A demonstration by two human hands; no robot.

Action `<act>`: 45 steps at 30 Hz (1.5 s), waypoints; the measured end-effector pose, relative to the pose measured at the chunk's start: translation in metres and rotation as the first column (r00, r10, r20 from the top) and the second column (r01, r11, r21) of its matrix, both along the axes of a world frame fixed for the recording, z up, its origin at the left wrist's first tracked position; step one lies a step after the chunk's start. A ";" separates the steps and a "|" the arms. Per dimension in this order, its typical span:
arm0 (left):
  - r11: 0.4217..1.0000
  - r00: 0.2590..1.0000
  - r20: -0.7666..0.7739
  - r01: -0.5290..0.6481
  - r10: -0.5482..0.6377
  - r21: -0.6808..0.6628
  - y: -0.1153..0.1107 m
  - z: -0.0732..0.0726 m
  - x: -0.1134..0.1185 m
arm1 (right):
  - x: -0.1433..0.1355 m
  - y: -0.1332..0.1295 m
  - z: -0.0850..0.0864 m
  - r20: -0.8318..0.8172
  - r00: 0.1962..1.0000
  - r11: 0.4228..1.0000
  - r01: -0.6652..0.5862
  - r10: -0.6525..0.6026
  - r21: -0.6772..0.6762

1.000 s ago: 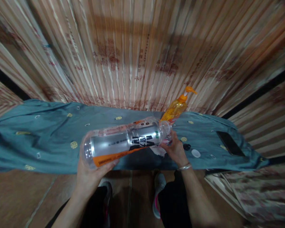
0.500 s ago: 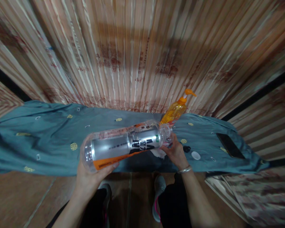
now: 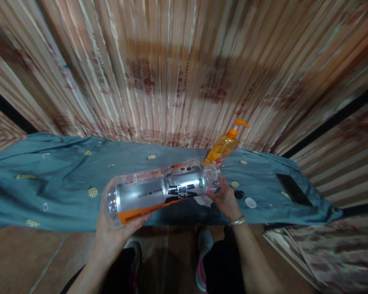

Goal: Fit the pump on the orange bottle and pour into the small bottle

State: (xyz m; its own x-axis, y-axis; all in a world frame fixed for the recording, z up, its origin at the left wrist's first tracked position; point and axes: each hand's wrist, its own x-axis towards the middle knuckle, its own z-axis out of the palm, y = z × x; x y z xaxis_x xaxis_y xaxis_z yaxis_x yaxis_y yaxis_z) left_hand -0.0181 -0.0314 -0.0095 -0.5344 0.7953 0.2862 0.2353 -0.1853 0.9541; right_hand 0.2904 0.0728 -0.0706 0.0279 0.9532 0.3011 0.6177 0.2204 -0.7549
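Observation:
A large clear plastic bottle with a silver, orange and black label lies sideways in the air over the cloth, its neck to the right. My left hand is wrapped round its base end. At the neck end is my right hand, its fingers closed around a small clear piece at the bottle's mouth; what exactly they grip is unclear. Just behind the neck stands a pump bottle with yellow-orange liquid and an orange pump. Something white and crumpled lies under the neck.
A blue-green patterned cloth covers the narrow table. To the right are a black round cap, a white disc and a dark phone. A pleated curtain hangs behind. My feet and the tiled floor show below.
The view has shifted slightly. The clear bottle has turned a little about its length, with both hands still on it.

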 end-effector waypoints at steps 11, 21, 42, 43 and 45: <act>1.000 0.999 0.053 0.008 -0.008 -0.004 -0.001 0.004 0.004 | 0.000 0.000 0.001 -0.014 1.000 1.000 -0.019 0.019 0.008; 1.000 1.000 0.010 0.004 -0.005 0.016 -0.001 0.000 0.001 | 0.002 0.000 -0.003 -0.010 0.999 0.999 -0.040 0.040 0.031; 0.997 0.992 -0.127 0.004 0.007 0.082 0.000 -0.008 -0.006 | 0.001 0.000 -0.001 -0.033 0.999 1.000 -0.010 0.011 0.015; 0.997 0.992 -0.129 0.002 0.008 0.079 0.000 -0.008 -0.006 | 0.002 0.000 -0.001 -0.030 0.999 1.000 -0.013 0.014 0.014; 0.997 0.991 -0.135 0.001 0.009 0.074 -0.001 -0.008 -0.006 | 0.002 0.000 -0.001 -0.020 1.000 1.000 -0.019 0.019 0.007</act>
State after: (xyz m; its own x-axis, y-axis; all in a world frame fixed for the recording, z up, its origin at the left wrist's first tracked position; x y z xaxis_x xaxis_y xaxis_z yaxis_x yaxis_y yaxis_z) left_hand -0.0241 -0.0320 -0.0174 -0.4900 0.7673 0.4137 0.3623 -0.2524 0.8973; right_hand 0.2926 0.0729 -0.0712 0.0159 0.9516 0.3070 0.5982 0.2369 -0.7655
